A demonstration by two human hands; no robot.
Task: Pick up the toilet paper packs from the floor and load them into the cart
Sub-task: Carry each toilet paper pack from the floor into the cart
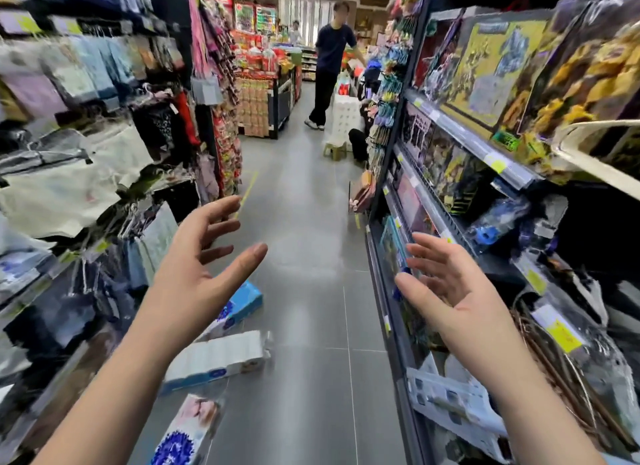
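Three toilet paper packs lie on the grey floor along the left shelf: a long white pack (221,357), a blue-ended pack (239,307) behind it, partly hidden by my left hand, and a pack with a blue flower print (187,433) nearest me. My left hand (204,260) is raised above them, fingers spread, holding nothing. My right hand (446,284) is held up on the right, palm inward, fingers apart, empty. No cart is in view.
A narrow aisle runs ahead between clothing racks (86,153) on the left and toy shelves (485,135) on the right. A person (329,66) stands at the far end beside a tall stack of white toilet paper (343,118) and a small stool (335,150).
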